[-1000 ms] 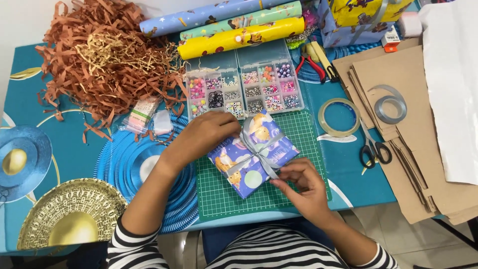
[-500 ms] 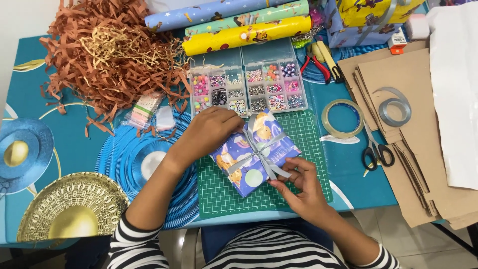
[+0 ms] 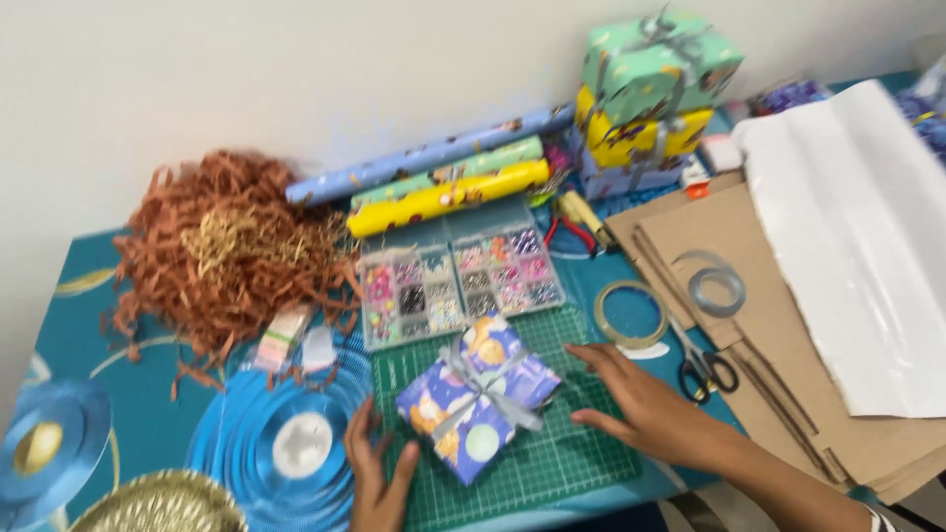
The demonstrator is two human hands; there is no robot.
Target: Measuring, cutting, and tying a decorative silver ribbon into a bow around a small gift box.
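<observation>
A small gift box [image 3: 480, 397] wrapped in purple patterned paper and tied with a grey ribbon lies on the green cutting mat [image 3: 581, 455]. My left hand [image 3: 374, 471] rests flat on the mat's left edge, fingers spread, just left of the box and holding nothing. My right hand [image 3: 636, 402] lies open on the mat just right of the box, its fingers close to the box's right corner. Neither hand grips the box or the ribbon.
Behind the mat is a clear bead organiser [image 3: 459, 283], a heap of brown paper shred [image 3: 222, 251] and three wrapping-paper rolls [image 3: 443, 187]. To the right lie a tape roll [image 3: 630, 314], scissors [image 3: 702, 366], a grey ribbon coil [image 3: 718, 289], cardboard sheets [image 3: 788, 325], white paper [image 3: 867, 246] and stacked wrapped gifts [image 3: 645, 94].
Both hands have come off the gift box and ribbon and now lie open beside it. The view has tilted up, showing the wall and the stacked gifts.
</observation>
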